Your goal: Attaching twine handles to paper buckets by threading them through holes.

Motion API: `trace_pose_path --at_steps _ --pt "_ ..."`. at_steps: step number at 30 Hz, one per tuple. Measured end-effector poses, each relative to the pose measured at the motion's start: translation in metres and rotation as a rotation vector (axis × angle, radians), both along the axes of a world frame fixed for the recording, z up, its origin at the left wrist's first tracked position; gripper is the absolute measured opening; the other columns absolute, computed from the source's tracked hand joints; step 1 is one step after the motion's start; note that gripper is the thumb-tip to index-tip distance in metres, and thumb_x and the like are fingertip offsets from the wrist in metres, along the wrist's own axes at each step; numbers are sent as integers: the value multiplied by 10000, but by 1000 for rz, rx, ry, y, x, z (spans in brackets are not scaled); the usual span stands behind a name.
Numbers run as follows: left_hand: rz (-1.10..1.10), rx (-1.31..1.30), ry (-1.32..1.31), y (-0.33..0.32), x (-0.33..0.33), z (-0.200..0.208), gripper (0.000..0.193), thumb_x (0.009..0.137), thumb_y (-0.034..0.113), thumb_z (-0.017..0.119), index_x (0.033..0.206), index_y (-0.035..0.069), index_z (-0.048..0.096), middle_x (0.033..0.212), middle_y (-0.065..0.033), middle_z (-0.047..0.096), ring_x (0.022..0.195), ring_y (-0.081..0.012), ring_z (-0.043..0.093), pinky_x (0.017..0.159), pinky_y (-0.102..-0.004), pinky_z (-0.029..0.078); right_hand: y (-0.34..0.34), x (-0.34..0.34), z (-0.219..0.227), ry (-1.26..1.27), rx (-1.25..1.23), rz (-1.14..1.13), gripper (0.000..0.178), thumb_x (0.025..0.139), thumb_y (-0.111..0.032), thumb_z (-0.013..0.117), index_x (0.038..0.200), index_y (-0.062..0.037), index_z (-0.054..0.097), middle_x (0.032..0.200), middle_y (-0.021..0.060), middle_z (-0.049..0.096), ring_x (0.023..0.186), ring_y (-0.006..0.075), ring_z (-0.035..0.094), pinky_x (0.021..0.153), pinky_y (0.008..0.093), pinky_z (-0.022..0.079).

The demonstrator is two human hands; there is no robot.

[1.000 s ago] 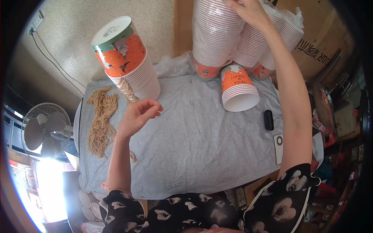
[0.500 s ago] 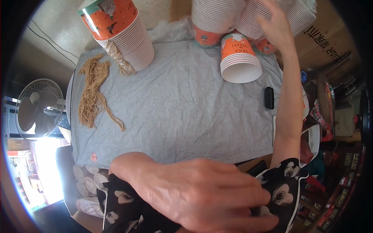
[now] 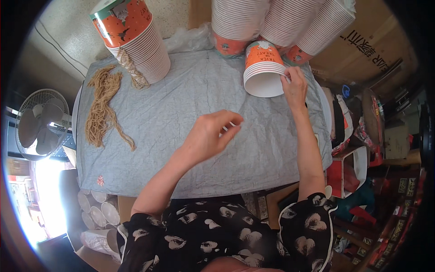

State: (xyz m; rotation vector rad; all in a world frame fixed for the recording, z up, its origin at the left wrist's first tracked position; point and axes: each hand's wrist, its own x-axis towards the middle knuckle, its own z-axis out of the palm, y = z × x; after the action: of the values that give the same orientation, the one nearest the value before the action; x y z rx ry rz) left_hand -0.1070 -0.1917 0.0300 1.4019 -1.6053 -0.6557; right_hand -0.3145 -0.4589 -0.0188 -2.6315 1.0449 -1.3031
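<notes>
On a clock face laid over the table, twelve at the far edge, the right hand (image 3: 295, 88) is at two o'clock, its thumb and fingertips pinching the right side of a rim on the orange bucket stack (image 3: 263, 54). The left hand (image 3: 210, 138) hangs near the centre, empty and loosely curled, a gap between thumb and fingers.

The orange bucket stack lies on its side between one and two, nested, white mouths toward the person. Behind it, from half past twelve to nearly two, three tall wrapped stacks (image 3: 242, 18) of buckets stand. Crumpled clear plastic (image 3: 190, 38) sits just before twelve. Between ten and eleven a tall white-rimmed stack (image 3: 142, 52) leans in view, orange and green at its top, with a twine braid (image 3: 129, 65) against its side. Loose tan twine (image 3: 102, 111) lies just past nine on the grey cloth (image 3: 204, 177).

Beyond the table, a fan (image 3: 43, 124) is at nine and a cardboard box (image 3: 371, 56) at two.
</notes>
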Motion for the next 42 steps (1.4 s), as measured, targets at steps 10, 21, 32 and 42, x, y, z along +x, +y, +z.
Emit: trace_pose_path --at_steps 10,21,32,42 --pt "321 -180 63 -120 -16 -107 194 871 40 726 1046 -1 653 981 -159 708 821 -265 737 696 -357 618 14 -13 -1 33 26 -28 167 776 -9 700 896 -53 593 885 116 615 823 337 642 698 436 509" --pt "419 -236 -60 -127 -36 -106 212 805 48 696 973 15 571 914 -190 625 817 -400 663 719 -468 542 37 -15 7 124 273 -11 223 834 -26 660 994 -35 504 1004 195 660 905 429 661 762 475 517" --pt "363 -99 153 -21 -8 -27 198 879 121 677 1023 -7 630 792 -214 733 677 -291 747 594 -382 582 112 -29 61 -372 1005 433 365 946 -64 668 1299 6 610 1159 111 724 1033 189 694 891 318 539" --pt "486 275 397 119 40 -46 256 940 146 611 1094 -53 655 750 -146 731 606 -171 703 511 -305 552 243 3 -24 -452 1025 743 1205 698 -605 867 1521 86 320 1518 193 446 1417 276 435 1171 401 342"
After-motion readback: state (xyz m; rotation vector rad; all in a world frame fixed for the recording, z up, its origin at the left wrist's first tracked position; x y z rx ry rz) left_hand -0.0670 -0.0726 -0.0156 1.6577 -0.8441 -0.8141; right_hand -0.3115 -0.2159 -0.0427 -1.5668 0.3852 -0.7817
